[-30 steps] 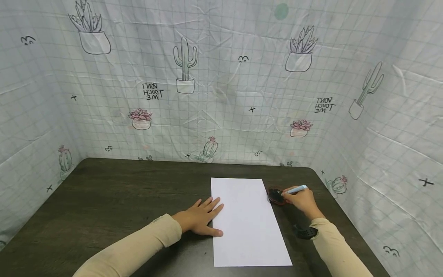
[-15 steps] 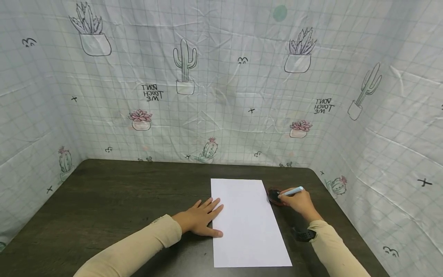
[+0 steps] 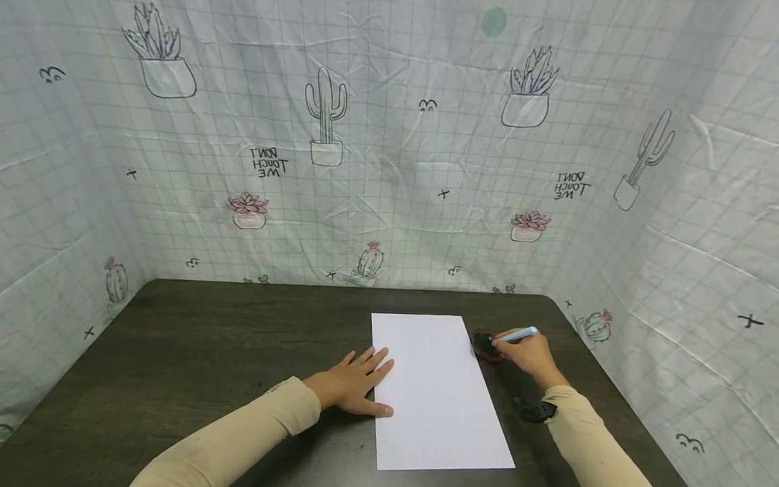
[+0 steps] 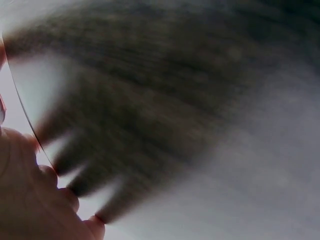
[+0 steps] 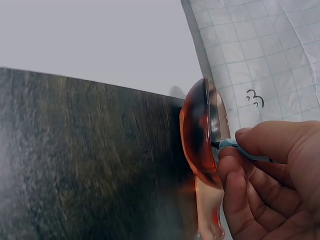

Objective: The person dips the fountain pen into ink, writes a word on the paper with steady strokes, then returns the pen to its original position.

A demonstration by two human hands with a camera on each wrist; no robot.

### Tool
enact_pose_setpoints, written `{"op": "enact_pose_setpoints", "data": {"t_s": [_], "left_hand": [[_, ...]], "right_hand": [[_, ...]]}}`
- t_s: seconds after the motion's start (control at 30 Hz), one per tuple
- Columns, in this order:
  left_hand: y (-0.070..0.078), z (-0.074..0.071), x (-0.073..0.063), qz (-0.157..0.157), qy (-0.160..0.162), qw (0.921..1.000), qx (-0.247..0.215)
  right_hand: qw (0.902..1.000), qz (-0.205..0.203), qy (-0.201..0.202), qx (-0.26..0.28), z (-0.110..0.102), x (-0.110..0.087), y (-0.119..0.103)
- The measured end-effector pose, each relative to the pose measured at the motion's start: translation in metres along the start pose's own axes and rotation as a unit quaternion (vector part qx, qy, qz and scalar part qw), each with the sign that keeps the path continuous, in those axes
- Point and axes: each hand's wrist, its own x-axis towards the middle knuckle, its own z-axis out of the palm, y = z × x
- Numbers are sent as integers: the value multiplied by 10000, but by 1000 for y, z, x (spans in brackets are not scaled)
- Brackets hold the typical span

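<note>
My left hand (image 3: 356, 384) rests flat with spread fingers on the left edge of a white sheet of paper (image 3: 435, 399). In the left wrist view its fingertips (image 4: 95, 225) show beside the pale sheet, with a blurred dark shadow-like patch over it. My right hand (image 3: 532, 355) pinches a light-blue pen (image 3: 517, 334) between thumb and fingers. The pen's dark tip is at the inside of a small see-through orange-red dish (image 5: 197, 132), which looks black inside in the head view (image 3: 485, 343). The dish sits right beside the paper's right edge.
The dark wooden table (image 3: 213, 338) extends widely to the left. A grid-patterned cloth (image 3: 389, 169) with cactus drawings encloses its back and sides. A black watch strap (image 3: 535, 410) circles the right wrist.
My right hand with the pen has shifted slightly left, then a little back right, over the dish. The left hand and paper have stayed in place.
</note>
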Motion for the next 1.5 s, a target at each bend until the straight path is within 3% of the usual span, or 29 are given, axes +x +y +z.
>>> {"op": "enact_pose_setpoints", "data": {"t_s": [0.43, 0.7, 0.9, 1.17, 1.5], "left_hand": [[5, -5, -4, -42, -16, 10000, -68], [4, -4, -4, -38, -65, 9999, -135], [4, -5, -5, -39, -59, 9999, -126], [3, -5, -4, -43, -51, 9999, -142], [-4, 5, 1, 71, 0, 9999, -112]], "right_hand": [[10000, 38, 0, -22, -1, -4, 2], [9912, 101, -28, 1323, 1, -8, -3], [9852, -76, -191, 1703, 7, -11, -19], [9859, 122, -345, 1632, 33, -10, -40], [9828, -255, -957, 1557, 69, -17, -58]]}}
